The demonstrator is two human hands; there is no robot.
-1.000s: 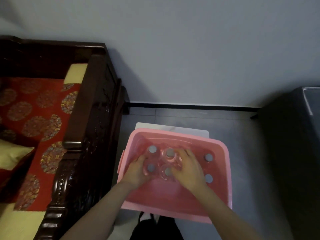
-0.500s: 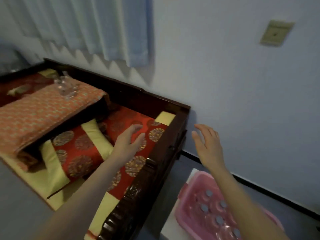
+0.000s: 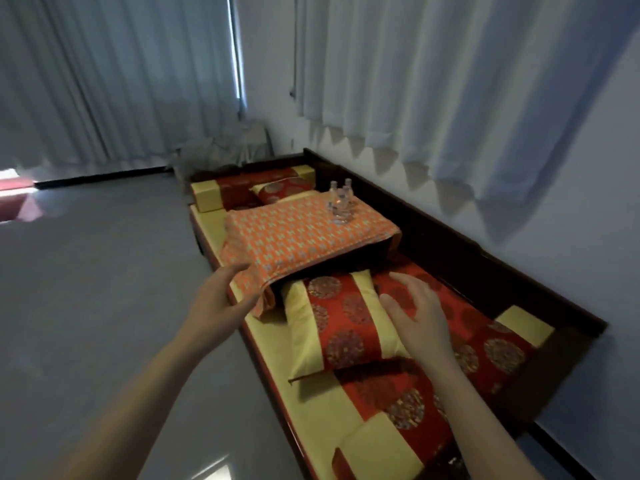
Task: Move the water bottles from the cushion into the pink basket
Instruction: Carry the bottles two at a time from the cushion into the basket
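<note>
Bare fingers on both hands are spreading wide, holding nothing. Left hand (image 3: 216,299) is hovering palm-in at the near corner of the orange cloth (image 3: 304,233); whether its fingertips are touching the hem cannot be told. Right hand (image 3: 417,315) is hanging over the red and yellow pillow (image 3: 341,327), fingers (image 3: 403,280) fanned, apparently clear of the fabric.

No writing or labels are legible anywhere; the bottles are too small and blurred to read.

Water bottles (image 3: 341,202) are standing upright in a tight cluster on the far right part of the orange cloth, which is draping a raised, box-like shape on the bench. They are well apart from both hands. Clear bodies, pale caps; the count is uncertain, at least three.

Pillow is lying tucked partly under the cloth's near edge, on the red and yellow bench cushion (image 3: 485,348). Dark wooden frame (image 3: 460,251) is running along the wall side. Grey glossy floor (image 3: 104,271) is lying to the left. Pale curtains (image 3: 433,81) are hanging above and at the far end.
</note>
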